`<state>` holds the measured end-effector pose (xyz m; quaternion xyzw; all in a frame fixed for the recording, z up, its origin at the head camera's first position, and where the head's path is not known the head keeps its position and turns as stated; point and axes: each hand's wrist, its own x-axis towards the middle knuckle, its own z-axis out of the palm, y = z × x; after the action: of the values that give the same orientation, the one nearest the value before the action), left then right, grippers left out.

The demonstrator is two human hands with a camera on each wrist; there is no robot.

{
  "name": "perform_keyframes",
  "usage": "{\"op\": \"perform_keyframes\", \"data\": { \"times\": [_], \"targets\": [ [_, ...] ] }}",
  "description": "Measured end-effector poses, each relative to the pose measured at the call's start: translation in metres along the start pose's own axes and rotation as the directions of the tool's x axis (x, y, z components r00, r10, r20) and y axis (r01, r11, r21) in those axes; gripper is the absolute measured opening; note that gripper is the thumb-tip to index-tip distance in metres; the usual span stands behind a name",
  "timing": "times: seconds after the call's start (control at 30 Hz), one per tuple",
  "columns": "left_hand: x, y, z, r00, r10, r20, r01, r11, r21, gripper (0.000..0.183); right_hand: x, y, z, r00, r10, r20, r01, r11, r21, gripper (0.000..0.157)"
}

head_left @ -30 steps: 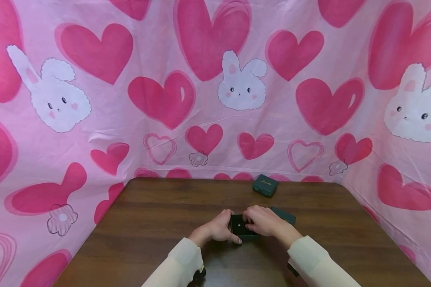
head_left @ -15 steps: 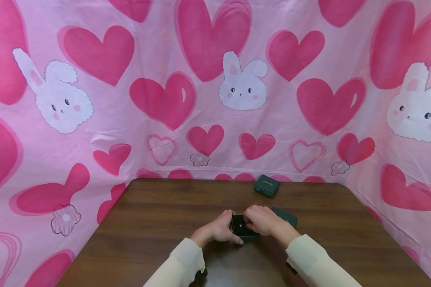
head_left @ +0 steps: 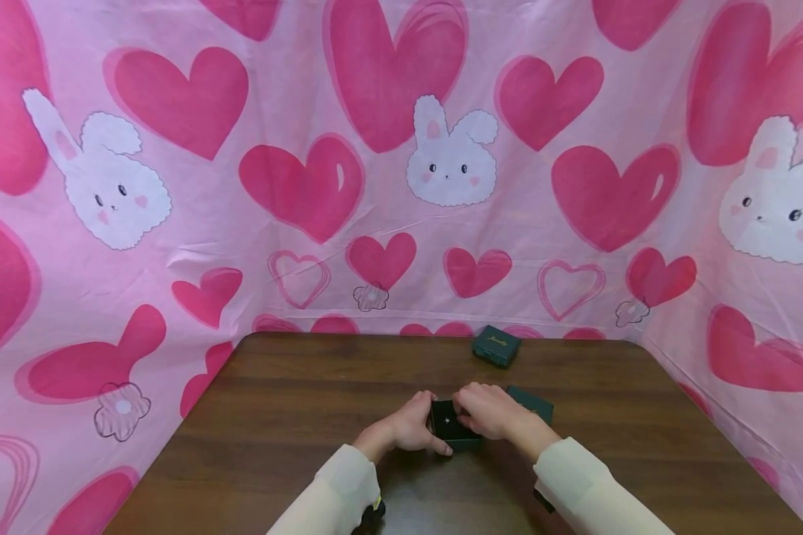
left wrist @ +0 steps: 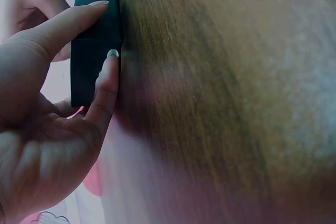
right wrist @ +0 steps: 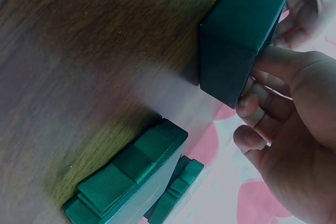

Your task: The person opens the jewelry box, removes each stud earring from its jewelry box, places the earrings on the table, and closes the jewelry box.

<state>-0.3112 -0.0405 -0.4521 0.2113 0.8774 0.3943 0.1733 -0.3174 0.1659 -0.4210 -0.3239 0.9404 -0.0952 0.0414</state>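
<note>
A small dark green jewelry box (head_left: 464,444) stands uncovered on the table between the hands. On its black insert (head_left: 444,427) sits a tiny silver star-shaped piece (head_left: 447,420). My left hand (head_left: 411,425) grips the box's left side; in the left wrist view the thumb (left wrist: 79,22) lies along one green wall (left wrist: 94,72). Curled over the right part of the insert is my right hand (head_left: 491,412). Its thumb (right wrist: 278,61) crosses the rim in the right wrist view. Those fingertips are hidden inside the box, so I cannot tell what they pinch.
A green lid (head_left: 534,405) lies just right of the box, its ribbon bow (right wrist: 131,166) showing in the right wrist view. Farther back is a closed green box (head_left: 497,346) with gold lettering. Pink heart-patterned cloth (head_left: 388,208) walls the brown wooden table (head_left: 274,423).
</note>
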Motion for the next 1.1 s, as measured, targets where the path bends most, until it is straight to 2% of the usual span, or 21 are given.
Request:
{"op": "perform_keyframes", "data": {
  "times": [0.47,1.1],
  "targets": [
    [-0.0002,-0.0015,0.0006,1.0,-0.007,-0.001,0.007,1.0,-0.004,0.067,-0.0004,0.0013,0.0025,1.0,-0.008,-0.017,0.008,1.0,0.03,0.012],
    [0.0009,-0.0015,0.0005,1.0,-0.006,-0.005,0.006,1.0,-0.015,0.068,-0.0043,0.0005,0.0024,0.998,-0.005,-0.068,0.004,1.0,-0.014,0.017]
  ]
}}
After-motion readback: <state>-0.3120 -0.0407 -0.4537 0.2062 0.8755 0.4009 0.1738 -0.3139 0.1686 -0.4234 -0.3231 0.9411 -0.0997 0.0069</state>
